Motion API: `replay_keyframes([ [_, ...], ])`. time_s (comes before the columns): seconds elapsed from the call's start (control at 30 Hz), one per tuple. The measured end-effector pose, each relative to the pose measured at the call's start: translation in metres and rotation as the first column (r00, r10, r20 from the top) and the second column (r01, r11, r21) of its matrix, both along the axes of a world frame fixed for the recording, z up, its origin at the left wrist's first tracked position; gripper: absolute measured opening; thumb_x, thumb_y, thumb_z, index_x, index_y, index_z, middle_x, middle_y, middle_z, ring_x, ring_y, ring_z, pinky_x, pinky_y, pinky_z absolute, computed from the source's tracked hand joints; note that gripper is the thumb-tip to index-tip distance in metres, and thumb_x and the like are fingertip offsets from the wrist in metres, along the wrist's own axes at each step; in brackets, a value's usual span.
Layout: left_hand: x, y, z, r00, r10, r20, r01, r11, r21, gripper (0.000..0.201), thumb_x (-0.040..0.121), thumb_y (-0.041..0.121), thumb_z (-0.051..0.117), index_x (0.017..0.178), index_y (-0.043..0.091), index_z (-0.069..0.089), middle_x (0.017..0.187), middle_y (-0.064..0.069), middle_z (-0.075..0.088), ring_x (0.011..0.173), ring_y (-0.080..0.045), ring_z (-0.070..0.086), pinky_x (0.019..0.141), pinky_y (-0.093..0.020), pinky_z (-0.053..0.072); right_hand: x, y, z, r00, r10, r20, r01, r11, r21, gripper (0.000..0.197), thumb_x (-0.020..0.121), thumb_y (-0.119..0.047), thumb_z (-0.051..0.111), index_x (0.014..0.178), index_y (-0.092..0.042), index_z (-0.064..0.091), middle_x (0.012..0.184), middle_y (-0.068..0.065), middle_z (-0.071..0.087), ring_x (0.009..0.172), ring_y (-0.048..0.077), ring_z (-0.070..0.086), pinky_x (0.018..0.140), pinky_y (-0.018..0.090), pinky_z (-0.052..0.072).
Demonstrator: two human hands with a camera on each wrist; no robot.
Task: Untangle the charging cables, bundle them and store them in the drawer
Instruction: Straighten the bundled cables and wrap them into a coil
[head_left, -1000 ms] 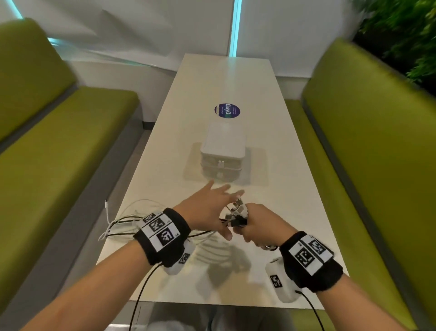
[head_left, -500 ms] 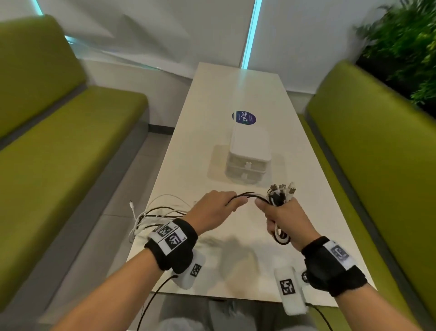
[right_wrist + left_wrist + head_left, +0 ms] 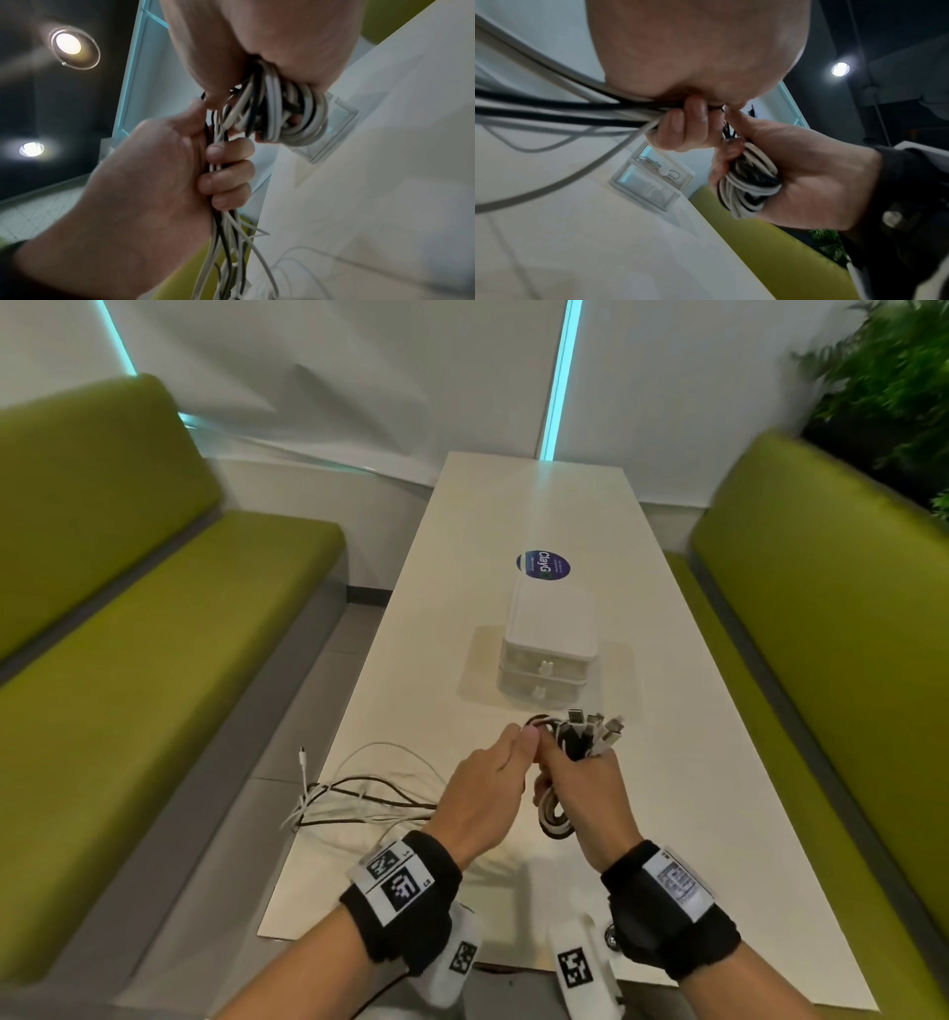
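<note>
Black and white charging cables (image 3: 557, 816) are partly coiled in my right hand (image 3: 588, 788), which grips the coil (image 3: 749, 184) (image 3: 287, 115) with the plug ends (image 3: 595, 726) sticking up from the fist. My left hand (image 3: 488, 788) sits just left of it, fingers curled round the loose strands (image 3: 577, 113) (image 3: 218, 213) leading into the coil. The slack cables (image 3: 359, 798) trail left across the white table (image 3: 719, 788), one white plug (image 3: 303, 755) hanging past the edge. A small white drawer unit (image 3: 549, 649) with both drawers closed stands just beyond my hands.
Green benches flank the table, one on the left (image 3: 154, 660) and one on the right (image 3: 821, 634). A round purple sticker (image 3: 543, 565) lies on the table behind the drawer unit. A leafy plant (image 3: 893, 377) stands at the far right.
Both hands have lifted and drawn together in front of the drawer unit. The left hand, open a second ago, now grips the loose strands beside the coil.
</note>
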State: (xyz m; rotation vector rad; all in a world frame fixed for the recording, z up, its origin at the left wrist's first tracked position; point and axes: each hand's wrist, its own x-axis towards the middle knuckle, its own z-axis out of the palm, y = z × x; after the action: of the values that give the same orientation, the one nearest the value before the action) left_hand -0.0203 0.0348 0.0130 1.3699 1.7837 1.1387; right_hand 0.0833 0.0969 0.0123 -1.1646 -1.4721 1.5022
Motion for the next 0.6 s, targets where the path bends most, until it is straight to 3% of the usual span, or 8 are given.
replay_keyframes([
  [0.07,0.0,0.002,0.001,0.999,0.047,0.019,-0.048,0.999,0.016,0.039,0.104,0.043,0.023,0.072,0.036,0.044,0.063,0.005,0.046,0.059,-0.012,0.041,0.065,-0.035,0.036,0.003,-0.003,0.003,0.998,0.022,-0.062,-0.023,1.0,-0.015,0.032,0.089,-0.032,0.067,0.074,-0.005,0.06,0.054,0.005,0.051,0.052,0.026,0.054,0.058,0.038,0.044],
  [0.2,0.004,0.004,0.002,0.994,0.087,-0.065,-0.084,0.995,0.046,0.037,0.104,0.044,0.025,0.081,0.029,0.049,0.058,0.006,0.048,0.057,-0.014,0.046,0.06,-0.036,0.037,0.006,-0.006,0.013,0.994,-0.021,-0.107,0.018,0.999,-0.034,0.037,0.084,-0.044,0.068,0.074,-0.009,0.06,0.052,0.002,0.048,0.05,0.022,0.052,0.056,0.036,0.044],
  [0.27,0.007,0.005,0.003,0.982,0.089,-0.168,-0.08,0.995,0.058,0.036,0.104,0.045,0.024,0.096,0.031,0.057,0.06,0.006,0.056,0.058,-0.015,0.052,0.06,-0.036,0.042,0.004,-0.006,0.016,0.995,-0.061,-0.075,0.059,0.998,-0.035,0.038,0.081,-0.047,0.069,0.075,-0.01,0.06,0.052,0.001,0.05,0.048,0.019,0.052,0.054,0.032,0.045],
  [0.33,0.006,0.01,0.005,0.963,0.079,-0.257,-0.067,0.996,0.055,0.039,0.104,0.046,0.023,0.115,0.035,0.059,0.069,0.003,0.066,0.065,-0.017,0.06,0.066,-0.039,0.049,0.001,-0.005,0.013,0.993,-0.098,-0.059,0.096,0.995,-0.033,0.042,0.082,-0.049,0.067,0.076,-0.009,0.059,0.054,0.001,0.05,0.048,0.017,0.05,0.053,0.03,0.045],
  [0.4,0.006,0.016,0.006,0.963,0.054,-0.265,-0.046,0.998,0.034,0.041,0.104,0.046,0.022,0.127,0.039,0.056,0.067,0.005,0.064,0.064,-0.015,0.059,0.067,-0.036,0.049,0.0,-0.003,0.011,0.99,-0.127,-0.062,0.125,0.992,-0.029,0.051,0.081,-0.054,0.064,0.081,-0.004,0.06,0.057,0.003,0.05,0.051,0.016,0.049,0.055,0.031,0.045],
  [0.47,0.009,0.021,0.008,0.975,0.036,-0.221,-0.034,0.999,0.014,0.043,0.104,0.048,0.021,0.127,0.04,0.056,0.061,0.006,0.058,0.062,-0.015,0.057,0.065,-0.034,0.047,-0.002,-0.001,0.009,0.988,-0.137,-0.067,0.135,0.99,-0.033,0.058,0.076,-0.061,0.061,0.08,-0.004,0.06,0.061,0.005,0.052,0.056,0.018,0.051,0.056,0.032,0.045],
  [0.6,0.017,0.024,0.008,0.988,0.009,-0.155,-0.013,1.0,-0.021,0.055,0.101,0.056,0.012,0.11,0.033,0.061,0.067,0.001,0.065,0.069,-0.019,0.064,0.073,-0.04,0.053,-0.004,0.004,0.009,0.982,-0.158,-0.105,0.15,0.986,-0.073,0.056,0.072,-0.067,0.061,0.074,-0.01,0.061,0.063,0.005,0.062,0.057,0.015,0.06,0.055,0.031,0.051],
])
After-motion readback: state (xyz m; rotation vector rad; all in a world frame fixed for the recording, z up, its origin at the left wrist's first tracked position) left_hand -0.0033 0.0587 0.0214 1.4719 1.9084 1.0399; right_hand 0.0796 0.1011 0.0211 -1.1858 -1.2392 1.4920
